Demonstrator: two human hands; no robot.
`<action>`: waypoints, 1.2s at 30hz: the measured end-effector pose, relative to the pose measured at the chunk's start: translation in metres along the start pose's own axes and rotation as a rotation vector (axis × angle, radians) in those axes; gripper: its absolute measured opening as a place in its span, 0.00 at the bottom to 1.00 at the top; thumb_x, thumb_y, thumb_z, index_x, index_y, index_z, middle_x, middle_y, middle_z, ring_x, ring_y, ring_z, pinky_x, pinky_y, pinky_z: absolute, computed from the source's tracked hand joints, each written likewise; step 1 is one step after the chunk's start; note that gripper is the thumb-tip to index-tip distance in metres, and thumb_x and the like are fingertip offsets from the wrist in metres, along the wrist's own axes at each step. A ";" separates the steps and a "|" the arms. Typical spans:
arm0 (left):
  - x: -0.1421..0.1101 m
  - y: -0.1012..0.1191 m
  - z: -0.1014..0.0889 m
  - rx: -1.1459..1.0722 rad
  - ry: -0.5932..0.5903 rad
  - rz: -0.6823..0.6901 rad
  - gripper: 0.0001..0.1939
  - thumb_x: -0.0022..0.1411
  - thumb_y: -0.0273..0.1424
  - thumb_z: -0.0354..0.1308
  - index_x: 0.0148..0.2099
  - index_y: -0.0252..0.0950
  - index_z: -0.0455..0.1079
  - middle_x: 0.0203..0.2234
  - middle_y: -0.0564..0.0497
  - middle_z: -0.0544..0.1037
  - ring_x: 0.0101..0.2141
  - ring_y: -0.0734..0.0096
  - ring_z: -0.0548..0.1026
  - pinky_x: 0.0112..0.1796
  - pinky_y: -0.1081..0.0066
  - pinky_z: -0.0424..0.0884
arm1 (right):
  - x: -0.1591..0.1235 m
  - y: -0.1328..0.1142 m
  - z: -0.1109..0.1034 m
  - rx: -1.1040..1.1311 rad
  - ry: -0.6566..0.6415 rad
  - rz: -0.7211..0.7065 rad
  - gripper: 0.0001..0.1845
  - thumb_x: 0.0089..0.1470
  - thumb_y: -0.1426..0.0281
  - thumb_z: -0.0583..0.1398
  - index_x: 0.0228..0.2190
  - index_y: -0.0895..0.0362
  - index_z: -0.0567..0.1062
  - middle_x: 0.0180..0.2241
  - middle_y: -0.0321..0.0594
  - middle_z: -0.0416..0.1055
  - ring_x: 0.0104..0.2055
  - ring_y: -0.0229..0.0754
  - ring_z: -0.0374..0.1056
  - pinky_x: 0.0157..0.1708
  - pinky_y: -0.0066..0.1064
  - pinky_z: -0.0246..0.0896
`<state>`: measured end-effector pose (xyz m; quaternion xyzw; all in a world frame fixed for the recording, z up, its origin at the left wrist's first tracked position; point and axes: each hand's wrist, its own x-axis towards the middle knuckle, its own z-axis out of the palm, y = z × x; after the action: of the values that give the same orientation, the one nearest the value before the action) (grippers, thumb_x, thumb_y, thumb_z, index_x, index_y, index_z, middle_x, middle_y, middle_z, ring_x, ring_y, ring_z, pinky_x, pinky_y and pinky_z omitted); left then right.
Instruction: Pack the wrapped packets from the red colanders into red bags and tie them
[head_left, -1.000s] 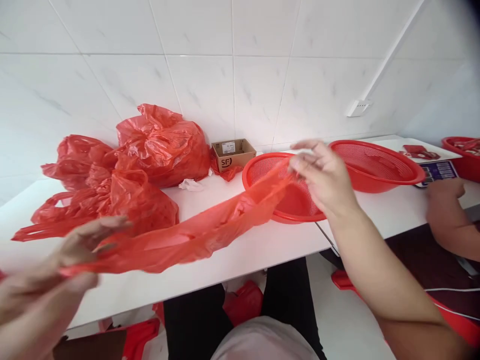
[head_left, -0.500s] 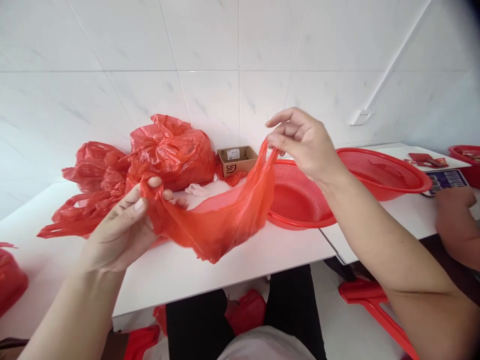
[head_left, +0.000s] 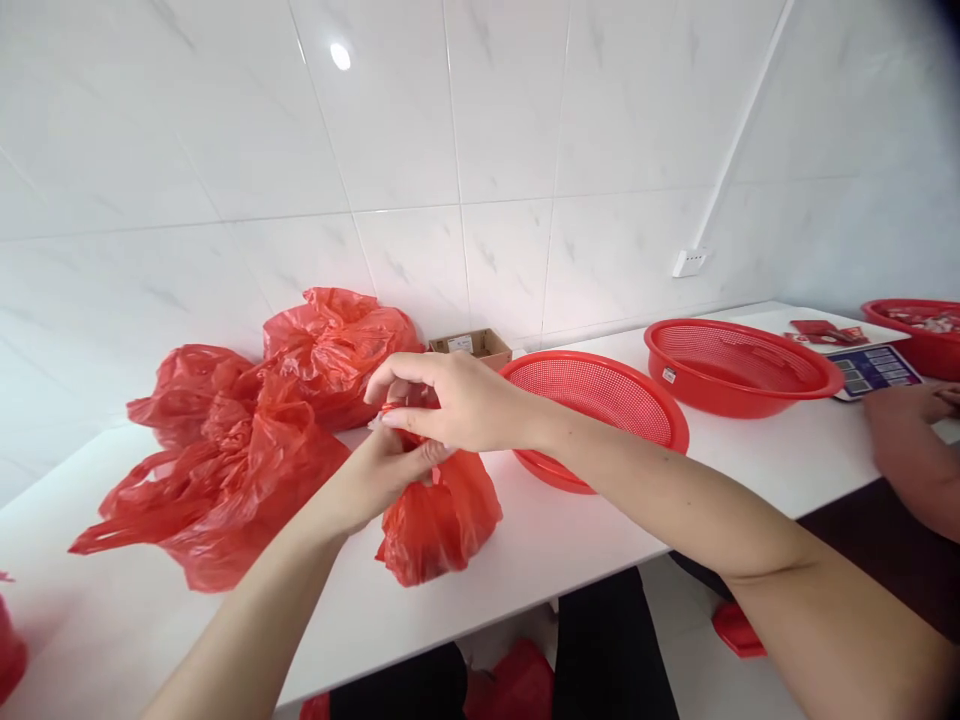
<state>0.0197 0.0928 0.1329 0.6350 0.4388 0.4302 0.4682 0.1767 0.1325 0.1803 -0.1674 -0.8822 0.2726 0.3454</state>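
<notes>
A red plastic bag (head_left: 442,520) hangs bunched just above the white table (head_left: 540,560), with its top gathered between my hands. My right hand (head_left: 469,395) comes over from the right, thumb and fingers pinching the gathered top. Below and slightly left of it, my left hand (head_left: 382,475) is closed around the bag's neck, its fingers partly hidden by the right hand. Close to my left forearm, more red plastic bags (head_left: 225,500) lie in a loose heap with handles spread. A large stuffed red bag (head_left: 345,335) sits behind them at the wall.
A red mesh basket (head_left: 679,430) stands just right of my hands, a second red basket (head_left: 720,398) beyond it. The small cardboard box (head_left: 450,345) is at the wall. At far right are a scale (head_left: 874,370), another red basket (head_left: 930,345) and another person's forearm (head_left: 911,450).
My hands, earlier apart with the bag stretched between them, have come together in the middle. The bag's ends are gathered, and it now hangs bunched below. The view has shifted.
</notes>
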 end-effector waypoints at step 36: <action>-0.023 -0.053 -0.024 1.200 0.381 0.645 0.11 0.69 0.31 0.51 0.45 0.36 0.74 0.38 0.49 0.80 0.38 0.65 0.77 0.31 0.71 0.70 | -0.042 0.068 0.017 0.065 -0.013 0.217 0.11 0.62 0.62 0.57 0.35 0.55 0.76 0.30 0.34 0.70 0.33 0.36 0.66 0.37 0.30 0.59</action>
<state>-0.0171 0.0849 0.0829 0.7954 0.4645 0.3349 -0.1985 0.2012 0.1598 0.1075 -0.2491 -0.8517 0.3380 0.3134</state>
